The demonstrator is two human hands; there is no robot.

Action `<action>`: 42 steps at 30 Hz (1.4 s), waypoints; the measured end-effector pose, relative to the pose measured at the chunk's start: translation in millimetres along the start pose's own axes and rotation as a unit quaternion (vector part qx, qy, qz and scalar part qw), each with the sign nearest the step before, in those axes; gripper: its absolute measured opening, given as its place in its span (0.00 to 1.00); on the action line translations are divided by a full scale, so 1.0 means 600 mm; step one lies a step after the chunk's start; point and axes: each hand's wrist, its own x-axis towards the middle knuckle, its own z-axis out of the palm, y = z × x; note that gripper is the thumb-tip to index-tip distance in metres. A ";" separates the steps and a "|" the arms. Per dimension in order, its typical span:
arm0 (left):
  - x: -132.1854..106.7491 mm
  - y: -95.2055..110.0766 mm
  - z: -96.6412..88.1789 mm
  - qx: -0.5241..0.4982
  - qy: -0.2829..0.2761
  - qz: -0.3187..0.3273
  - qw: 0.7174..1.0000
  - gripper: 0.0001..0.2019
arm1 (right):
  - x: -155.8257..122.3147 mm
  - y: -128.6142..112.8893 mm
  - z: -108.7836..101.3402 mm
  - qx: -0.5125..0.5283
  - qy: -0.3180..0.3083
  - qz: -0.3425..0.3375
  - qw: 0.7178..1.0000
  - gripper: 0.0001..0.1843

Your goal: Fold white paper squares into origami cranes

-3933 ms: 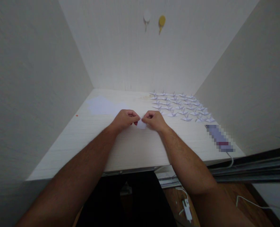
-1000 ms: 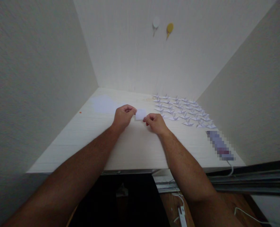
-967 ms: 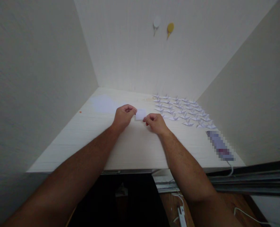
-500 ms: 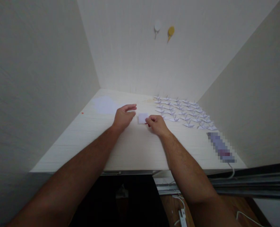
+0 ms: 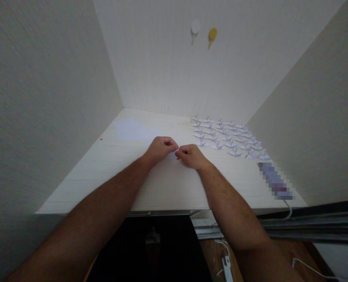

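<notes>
A small piece of white paper (image 5: 172, 156) is pinched between my two hands above the middle of the white table, mostly hidden by the fingers. My left hand (image 5: 162, 149) is closed, its thumb and forefinger together at the paper's upper edge. Close against it, my right hand (image 5: 190, 156) is also closed, pinching the paper's right side. The fingertips of both hands nearly touch. To the right of them, several white folded paper cranes (image 5: 219, 137) stand in rows at the back of the table.
White sheets of paper (image 5: 131, 129) lie at the table's back left, near a small orange speck (image 5: 101, 139). A blurred-out device (image 5: 275, 181) with a white cable lies at the right edge. Walls enclose the table (image 5: 170, 192); a white hook (image 5: 195, 27) and a yellow hook (image 5: 213, 33) hang behind.
My left hand has moved right and toward me and closed from open onto the paper beside my right hand. The paper, earlier plainly visible in my right hand, is now mostly covered.
</notes>
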 end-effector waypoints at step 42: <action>-0.001 -0.003 -0.017 -0.285 -0.093 -0.119 0.947 0.13 | 0.004 0.006 -0.006 0.310 -0.034 0.059 0.948 0.24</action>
